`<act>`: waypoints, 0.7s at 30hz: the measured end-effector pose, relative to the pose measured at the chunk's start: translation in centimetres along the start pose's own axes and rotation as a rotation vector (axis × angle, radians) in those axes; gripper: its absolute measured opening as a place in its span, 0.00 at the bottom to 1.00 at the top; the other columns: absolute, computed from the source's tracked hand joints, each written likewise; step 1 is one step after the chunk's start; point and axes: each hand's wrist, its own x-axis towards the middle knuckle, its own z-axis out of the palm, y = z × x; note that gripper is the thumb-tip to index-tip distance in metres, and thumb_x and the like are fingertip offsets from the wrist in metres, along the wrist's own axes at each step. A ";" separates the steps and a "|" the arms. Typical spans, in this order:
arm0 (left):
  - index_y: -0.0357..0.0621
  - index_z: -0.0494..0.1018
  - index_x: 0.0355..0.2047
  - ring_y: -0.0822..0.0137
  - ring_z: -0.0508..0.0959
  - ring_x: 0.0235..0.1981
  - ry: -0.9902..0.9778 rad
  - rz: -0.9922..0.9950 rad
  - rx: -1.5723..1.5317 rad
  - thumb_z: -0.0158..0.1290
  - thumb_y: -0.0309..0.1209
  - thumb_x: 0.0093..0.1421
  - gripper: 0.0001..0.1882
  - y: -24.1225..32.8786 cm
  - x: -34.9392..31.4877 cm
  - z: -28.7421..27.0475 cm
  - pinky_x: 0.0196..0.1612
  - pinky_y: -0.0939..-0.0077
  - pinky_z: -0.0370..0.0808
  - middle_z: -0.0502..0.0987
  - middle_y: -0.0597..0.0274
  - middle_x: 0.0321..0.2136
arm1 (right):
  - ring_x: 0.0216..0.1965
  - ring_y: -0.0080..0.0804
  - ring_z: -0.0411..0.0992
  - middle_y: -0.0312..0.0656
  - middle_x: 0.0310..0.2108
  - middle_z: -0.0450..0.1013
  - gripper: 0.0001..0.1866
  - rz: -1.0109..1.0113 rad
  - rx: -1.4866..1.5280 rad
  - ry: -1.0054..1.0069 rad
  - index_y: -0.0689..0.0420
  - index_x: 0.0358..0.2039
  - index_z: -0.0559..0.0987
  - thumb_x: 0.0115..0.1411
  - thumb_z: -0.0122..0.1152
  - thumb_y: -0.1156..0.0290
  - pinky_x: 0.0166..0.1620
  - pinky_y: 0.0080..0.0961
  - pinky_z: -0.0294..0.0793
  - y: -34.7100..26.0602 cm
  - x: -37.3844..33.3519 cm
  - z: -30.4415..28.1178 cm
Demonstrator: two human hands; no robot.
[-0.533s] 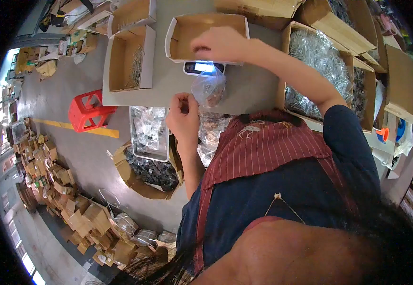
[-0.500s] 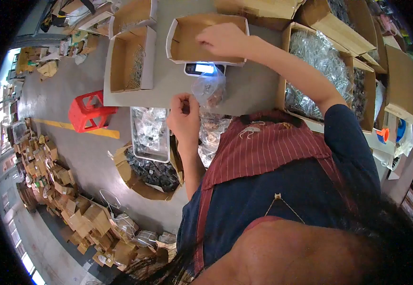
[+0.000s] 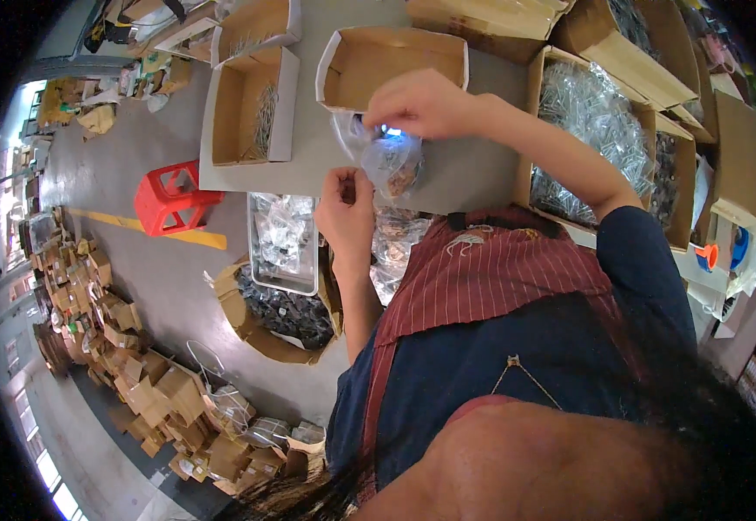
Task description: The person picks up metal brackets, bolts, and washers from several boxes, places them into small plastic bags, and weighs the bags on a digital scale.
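Note:
My right hand point(image 3: 425, 106) reaches over the table, its fingers bent together at a clear plastic film point(image 3: 350, 135) by the front wall of a cardboard tray point(image 3: 391, 62). Just below it a clear plastic bag point(image 3: 392, 161), with small copper-coloured pieces at its bottom, lies by the table's near edge. A small scale with a lit display point(image 3: 391, 131) is mostly covered by that hand and the bag. My left hand point(image 3: 346, 213) is held at the table's near edge, left of the bag, with fingers curled in. What it may hold cannot be made out.
To the left stand an open box of thin metal pins point(image 3: 254, 108) and a red stool point(image 3: 174, 198). A metal tray of clear bags point(image 3: 282, 239) sits below the table edge, over a carton of black parts point(image 3: 287, 308). A large box of clear-bagged parts point(image 3: 590, 130) stands at right.
My right hand has come out of the cardboard tray toward me, down over the scale. A whitish clear film now shows at its fingers. My left hand stays curled in nearly the same place.

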 end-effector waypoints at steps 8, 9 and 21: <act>0.36 0.75 0.33 0.78 0.75 0.24 -0.001 0.036 0.147 0.58 0.27 0.59 0.06 1.0 -0.3 -0.7 0.30 0.79 0.73 0.78 0.63 0.21 | 0.40 0.44 0.76 0.41 0.34 0.76 0.17 0.005 -0.150 -0.375 0.50 0.40 0.82 0.47 0.60 0.71 0.38 0.40 0.76 -1.3 -2.9 -0.1; 0.36 0.75 0.33 0.78 0.75 0.24 -0.006 0.037 0.146 0.58 0.27 0.59 0.06 0.9 -0.5 -0.6 0.30 0.79 0.73 0.78 0.63 0.21 | 0.40 0.44 0.76 0.41 0.34 0.76 0.17 0.009 -0.150 -0.373 0.50 0.40 0.82 0.47 0.60 0.71 0.38 0.40 0.76 -1.5 -3.3 0.3; 0.43 0.77 0.31 0.67 0.78 0.19 -0.001 0.509 0.246 0.61 0.24 0.52 0.06 3.2 -0.8 -0.9 0.26 0.73 0.75 0.77 0.61 0.20 | 0.34 0.45 0.78 0.44 0.36 0.75 0.09 0.174 -0.546 -0.670 0.58 0.30 0.81 0.47 0.62 0.72 0.31 0.41 0.78 -9.1 -5.2 -1.9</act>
